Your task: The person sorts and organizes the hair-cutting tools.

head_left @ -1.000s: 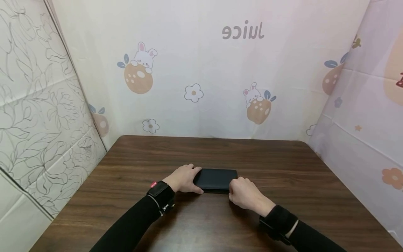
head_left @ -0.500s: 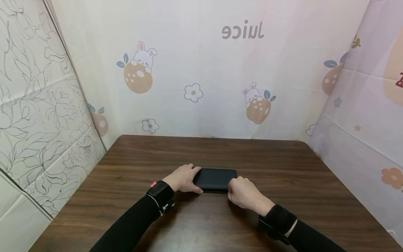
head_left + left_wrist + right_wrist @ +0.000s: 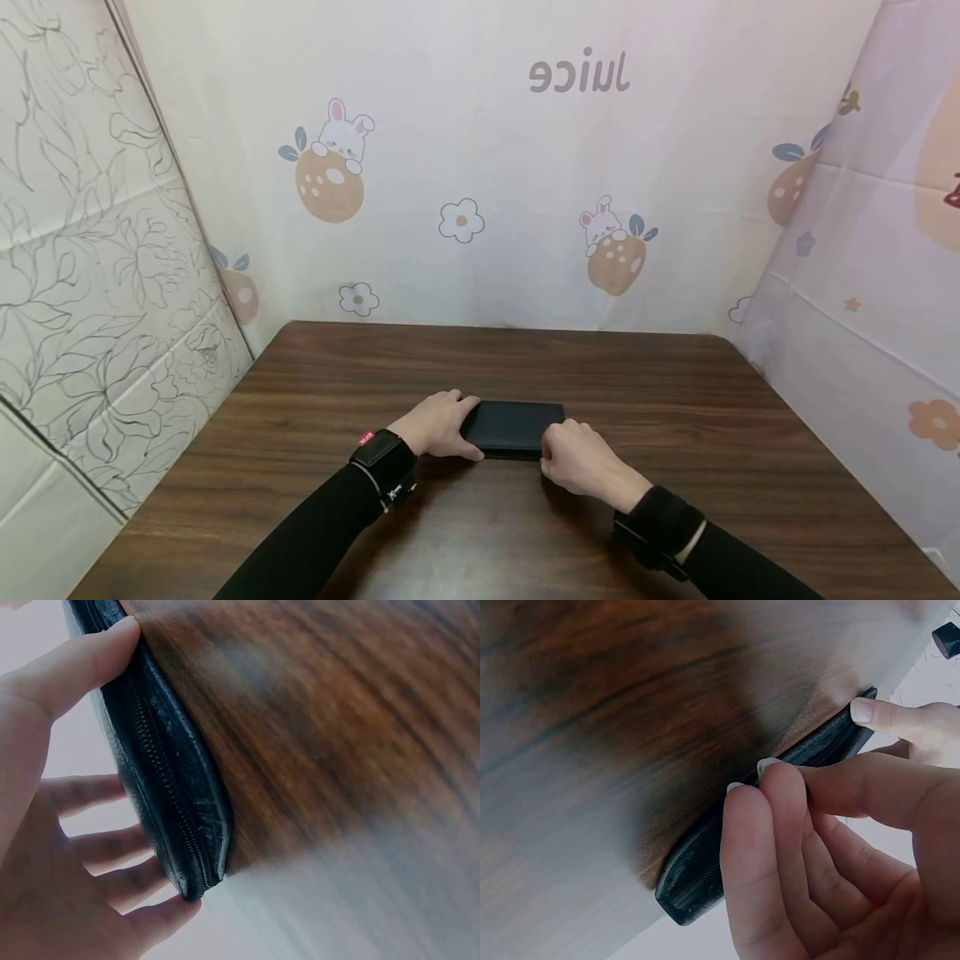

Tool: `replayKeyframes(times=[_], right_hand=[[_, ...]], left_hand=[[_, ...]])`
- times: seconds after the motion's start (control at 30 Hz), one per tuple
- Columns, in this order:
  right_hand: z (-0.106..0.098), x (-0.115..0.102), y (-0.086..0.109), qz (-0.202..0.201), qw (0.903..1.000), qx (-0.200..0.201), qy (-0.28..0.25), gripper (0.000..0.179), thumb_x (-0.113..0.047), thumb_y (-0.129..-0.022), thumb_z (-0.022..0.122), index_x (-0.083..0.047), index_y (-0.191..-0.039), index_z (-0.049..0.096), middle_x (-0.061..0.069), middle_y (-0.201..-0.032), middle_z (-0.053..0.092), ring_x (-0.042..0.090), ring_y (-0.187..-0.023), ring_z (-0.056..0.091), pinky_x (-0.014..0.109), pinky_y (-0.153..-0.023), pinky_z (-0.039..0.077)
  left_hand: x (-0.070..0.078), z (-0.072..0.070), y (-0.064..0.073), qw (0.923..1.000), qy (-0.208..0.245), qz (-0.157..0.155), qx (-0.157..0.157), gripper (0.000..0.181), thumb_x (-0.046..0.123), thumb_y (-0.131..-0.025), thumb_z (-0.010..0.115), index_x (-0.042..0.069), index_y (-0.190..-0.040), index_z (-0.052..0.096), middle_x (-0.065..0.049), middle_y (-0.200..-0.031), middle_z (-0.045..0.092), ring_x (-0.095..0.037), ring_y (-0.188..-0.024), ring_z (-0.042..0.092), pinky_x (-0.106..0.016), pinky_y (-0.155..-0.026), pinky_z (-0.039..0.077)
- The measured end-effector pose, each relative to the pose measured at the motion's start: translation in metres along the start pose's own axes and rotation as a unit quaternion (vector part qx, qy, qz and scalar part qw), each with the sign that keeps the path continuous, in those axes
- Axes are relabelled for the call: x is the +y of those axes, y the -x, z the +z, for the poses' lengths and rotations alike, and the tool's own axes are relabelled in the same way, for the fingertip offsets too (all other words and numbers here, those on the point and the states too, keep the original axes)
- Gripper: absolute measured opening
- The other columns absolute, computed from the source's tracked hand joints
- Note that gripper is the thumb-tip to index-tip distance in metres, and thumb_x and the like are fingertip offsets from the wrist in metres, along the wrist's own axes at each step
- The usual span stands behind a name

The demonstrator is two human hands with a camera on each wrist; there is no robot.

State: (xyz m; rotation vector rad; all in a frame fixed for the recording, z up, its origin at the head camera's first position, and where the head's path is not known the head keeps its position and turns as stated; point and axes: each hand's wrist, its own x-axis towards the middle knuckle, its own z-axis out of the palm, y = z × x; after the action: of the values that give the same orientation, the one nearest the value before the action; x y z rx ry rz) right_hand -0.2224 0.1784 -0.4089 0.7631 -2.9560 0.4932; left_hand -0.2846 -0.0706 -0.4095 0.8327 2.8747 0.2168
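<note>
A black leather zip wallet [image 3: 513, 427] lies flat on the brown wooden table [image 3: 495, 367]. My left hand [image 3: 437, 427] grips its left end, thumb on the near edge and the other fingers spread along the far side. In the left wrist view, a dark zipper [image 3: 152, 750] runs along the wallet's edge, its teeth closed where they show. At the near right corner, my right hand [image 3: 585, 460] has curled fingers, thumb and forefinger pinching at the zipper line. Those fingers hide the zipper pull. The right wrist view shows the wallet's end [image 3: 690, 889] beyond the fingertips.
A pale curtain [image 3: 465, 150] printed with rabbits, fruit and flowers hangs behind the table's far edge. Another printed curtain [image 3: 862, 317] closes the right side, and a panel with line-drawn flowers [image 3: 112, 275] stands on the left. Black bands [image 3: 386, 467] circle both wrists.
My right hand has slid slightly left along the wallet's near edge. The left hand and the wallet stay in place.
</note>
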Motion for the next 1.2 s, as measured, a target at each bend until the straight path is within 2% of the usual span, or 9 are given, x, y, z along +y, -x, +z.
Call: replayKeyframes(times=[0.63,1.2], right_hand=[[0.003,-0.016,-0.009,-0.014,0.9997,-0.012,-0.014,0.022,-0.002,-0.087,0.07,-0.012,-0.068,0.07,-0.008,-0.056,0.053,0.006,-0.046,0.048,0.025,-0.047,0.043],[0.004,-0.019,-0.014,-0.021,0.9996,-0.016,0.003,0.023,-0.002,-0.086,0.07,-0.014,-0.067,0.07,-0.009,-0.056,0.052,0.006,-0.046,0.047,0.025,-0.046,0.042]], left_hand=[[0.002,-0.001,0.0,1.0,-0.002,-0.007,0.002,0.092,0.06,-0.082,0.078,0.014,-0.154,0.044,-0.013,-0.144,0.052,-0.03,-0.131,0.052,-0.043,-0.106,0.044],[0.001,0.0,0.0,1.0,0.005,-0.003,0.005,0.092,0.06,-0.082,0.078,0.013,-0.154,0.045,-0.014,-0.143,0.052,-0.03,-0.13,0.052,-0.043,-0.107,0.043]])
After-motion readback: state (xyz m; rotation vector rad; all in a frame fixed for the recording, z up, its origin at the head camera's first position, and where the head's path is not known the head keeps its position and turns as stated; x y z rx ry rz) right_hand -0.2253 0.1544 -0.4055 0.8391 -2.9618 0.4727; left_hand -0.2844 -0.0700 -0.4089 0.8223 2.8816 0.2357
